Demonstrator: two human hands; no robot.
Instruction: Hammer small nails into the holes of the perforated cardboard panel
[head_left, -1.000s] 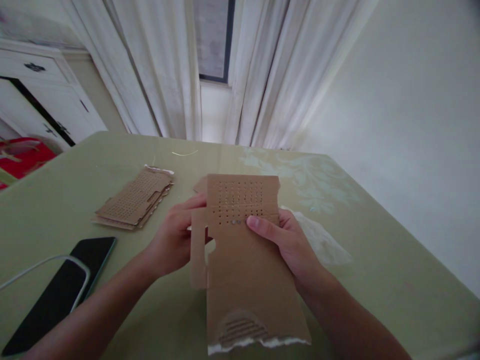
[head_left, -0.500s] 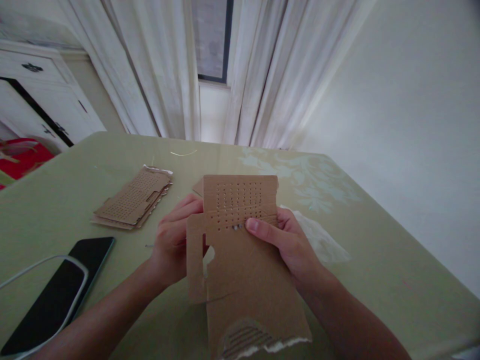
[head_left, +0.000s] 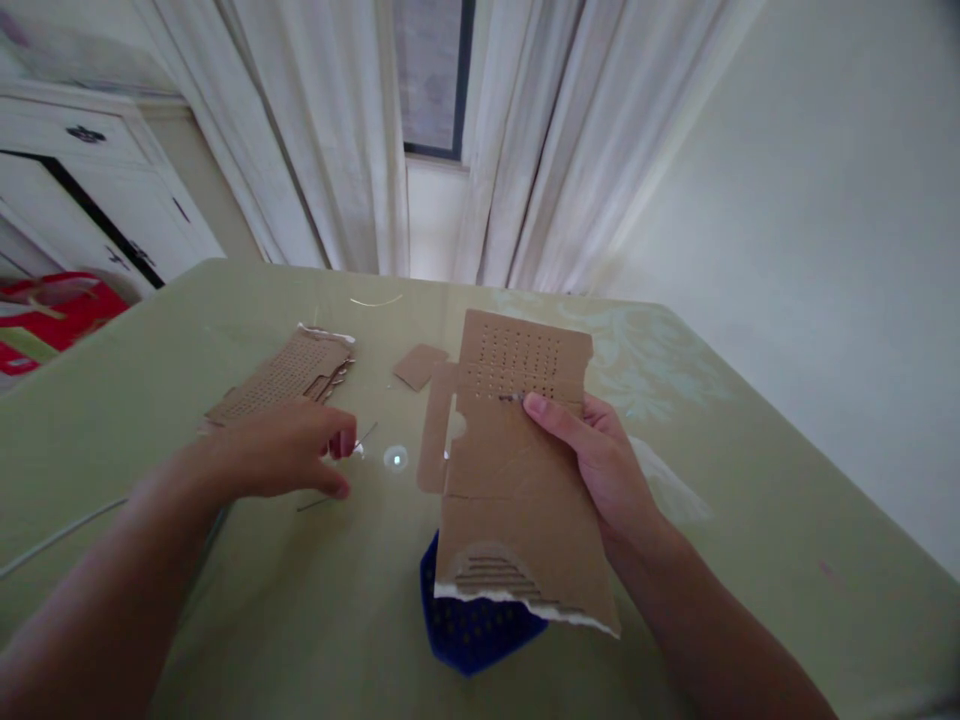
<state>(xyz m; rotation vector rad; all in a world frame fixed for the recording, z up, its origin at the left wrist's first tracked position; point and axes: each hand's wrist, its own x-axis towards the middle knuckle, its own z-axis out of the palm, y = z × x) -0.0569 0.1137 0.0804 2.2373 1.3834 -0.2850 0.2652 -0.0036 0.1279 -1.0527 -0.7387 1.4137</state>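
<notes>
My right hand (head_left: 607,470) holds a brown cardboard sheet (head_left: 517,480) upright over the table, thumb pressed just below a grid of small punched holes near its top. The sheet's lower edge is torn and shows its corrugation. My left hand (head_left: 289,452) is off the sheet and low over the green table (head_left: 750,560), fingertips drawn together beside a thin wire (head_left: 366,436). Whether it grips the wire is unclear. A small shiny round spot (head_left: 395,458) lies just right of the fingertips.
A stack of perforated cardboard pieces (head_left: 289,375) lies at the left rear, a small cardboard scrap (head_left: 420,365) beside it. A blue perforated object (head_left: 469,625) sits under the held sheet. A cable (head_left: 60,535) crosses the left edge. A white cabinet (head_left: 97,190) and curtains (head_left: 525,150) stand behind.
My left hand has let go of the cardboard sheet and moved left and down to the table. My right hand alone has carried the sheet up and to the right, uncovering the blue object.
</notes>
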